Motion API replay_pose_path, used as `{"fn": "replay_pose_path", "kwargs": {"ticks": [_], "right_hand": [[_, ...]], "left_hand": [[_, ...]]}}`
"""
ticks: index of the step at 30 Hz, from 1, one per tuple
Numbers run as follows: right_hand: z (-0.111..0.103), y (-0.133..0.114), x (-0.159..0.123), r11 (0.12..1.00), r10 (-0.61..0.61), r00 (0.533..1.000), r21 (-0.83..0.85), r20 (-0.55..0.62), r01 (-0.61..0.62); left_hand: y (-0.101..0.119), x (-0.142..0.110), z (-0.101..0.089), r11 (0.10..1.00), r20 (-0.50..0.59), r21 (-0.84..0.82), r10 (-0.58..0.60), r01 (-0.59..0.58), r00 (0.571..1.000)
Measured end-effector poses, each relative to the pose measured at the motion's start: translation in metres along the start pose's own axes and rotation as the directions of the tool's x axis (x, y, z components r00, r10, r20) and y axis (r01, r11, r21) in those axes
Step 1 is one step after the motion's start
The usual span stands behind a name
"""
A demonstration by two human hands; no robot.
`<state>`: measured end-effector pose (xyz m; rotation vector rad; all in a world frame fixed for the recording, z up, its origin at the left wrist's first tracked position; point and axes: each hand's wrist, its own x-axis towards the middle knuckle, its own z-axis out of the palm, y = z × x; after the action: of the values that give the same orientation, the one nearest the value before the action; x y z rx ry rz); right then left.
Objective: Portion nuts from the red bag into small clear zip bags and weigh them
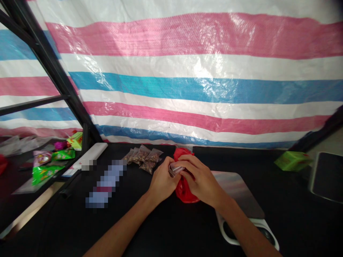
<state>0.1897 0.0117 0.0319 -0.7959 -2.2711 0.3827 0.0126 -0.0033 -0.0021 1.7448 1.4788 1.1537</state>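
Both hands meet over a red plastic bag point(184, 191) on the black table. My left hand point(164, 178) is closed around a small clear plastic bag point(175, 170). From the other side, my right hand point(199, 175) curls its fingers onto the top of that same small bag. What the small bag contains is hidden by the fingers. Just left of my hands lie several small clear bags point(143, 157) filled with brown dried bits. Beneath my right forearm sits a kitchen scale point(238, 192) with a metal plate and a white base.
A white power strip point(91, 155) lies by a black metal post point(85, 137) at left. Beyond it are bright snack packets point(48, 173). A green box point(292, 160) and a dark-faced device point(327, 176) stand at right. Striped plastic sheeting point(200, 89) hangs behind the table.
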Motion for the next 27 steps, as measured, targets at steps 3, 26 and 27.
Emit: {"fn": "replay_pose_path", "kwargs": {"ticks": [3,26,27], "right_hand": [[-0.006,-0.001,0.001,0.999,0.050,0.999,0.021,-0.018,-0.050],[-0.006,0.023,-0.010,0.879,0.235,0.961,-0.454,0.148,-0.146],[-0.006,0.022,-0.010,0.871,0.242,0.960,-0.468,0.142,-0.150]], "left_hand": [[0.000,0.001,0.000,1.000,-0.027,-0.003,-0.016,0.016,1.000],[-0.005,0.007,-0.018,0.919,-0.088,0.264,-0.279,0.293,0.956],[-0.006,0.005,-0.016,0.925,-0.051,0.246,-0.287,0.290,0.957]]}}
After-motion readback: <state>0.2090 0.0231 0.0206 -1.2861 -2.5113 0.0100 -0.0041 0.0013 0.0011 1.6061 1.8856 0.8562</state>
